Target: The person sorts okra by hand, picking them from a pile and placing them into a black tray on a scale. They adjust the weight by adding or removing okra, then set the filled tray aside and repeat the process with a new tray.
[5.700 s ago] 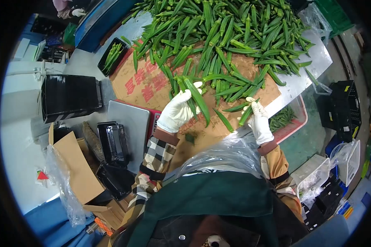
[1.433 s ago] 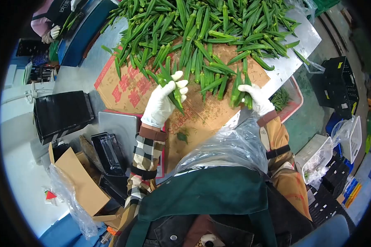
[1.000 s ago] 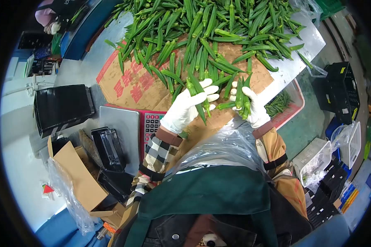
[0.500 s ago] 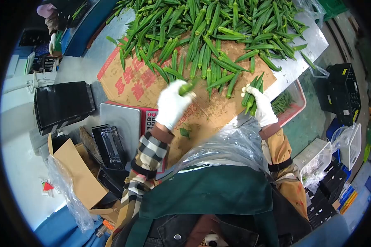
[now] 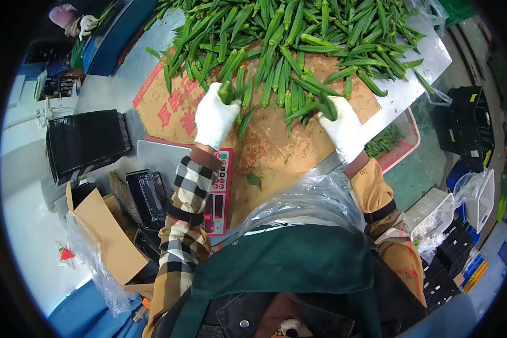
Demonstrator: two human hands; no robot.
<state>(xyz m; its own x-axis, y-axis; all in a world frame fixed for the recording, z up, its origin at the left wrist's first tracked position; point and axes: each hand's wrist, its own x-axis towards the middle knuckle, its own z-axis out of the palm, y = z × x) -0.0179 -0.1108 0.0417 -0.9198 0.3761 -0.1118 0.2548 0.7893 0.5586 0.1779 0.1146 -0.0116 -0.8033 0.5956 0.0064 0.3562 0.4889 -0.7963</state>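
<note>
A large heap of green okra [image 5: 276,34] spreads over the far part of the table, partly on a flattened cardboard sheet [image 5: 281,146]. My left hand [image 5: 213,119], in a white glove, is closed around okra pods [image 5: 227,93] at the heap's near left edge; how many is hard to tell. On the right, my right hand [image 5: 343,127], gloved too, grips okra [image 5: 327,107] close to the loose pods at the near edge. Most of what it holds is hidden behind the glove. A green leaf scrap [image 5: 254,180] lies on the cardboard.
A scale [image 5: 222,174] with a red frame sits left of the cardboard. Black trays [image 5: 146,197] and an open carton [image 5: 110,236] are beside it. A red-rimmed bin [image 5: 414,129] holds thin green pieces at right. A co-worker's gloved hand [image 5: 87,25] shows at upper left.
My left hand has moved up and left with its okra, uncovering more of the scale. My right hand has shifted up and left, turning its okra. The co-worker's hand has moved up.
</note>
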